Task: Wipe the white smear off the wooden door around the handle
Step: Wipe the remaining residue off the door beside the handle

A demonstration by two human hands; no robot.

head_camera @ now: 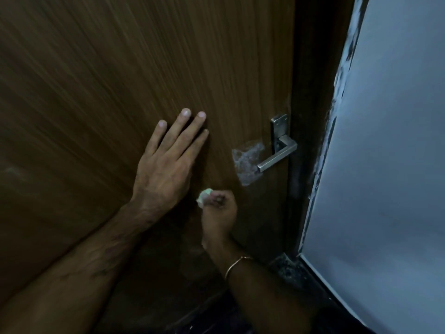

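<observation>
A brown wooden door fills most of the head view. Its steel lever handle sits near the right edge, on a steel backplate. A patchy white smear covers the wood just left of and below the lever. My left hand lies flat on the door with fingers spread, to the left of the smear. My right hand is a fist below the smear, clenched around a small pale wad of cloth or tissue that pokes out at its upper left. The wad is apart from the smear.
A dark door frame runs down the right of the door. Beyond it stands a pale blue-grey wall with a rough paint edge. A thin bangle circles my right wrist. The floor at the bottom is dark.
</observation>
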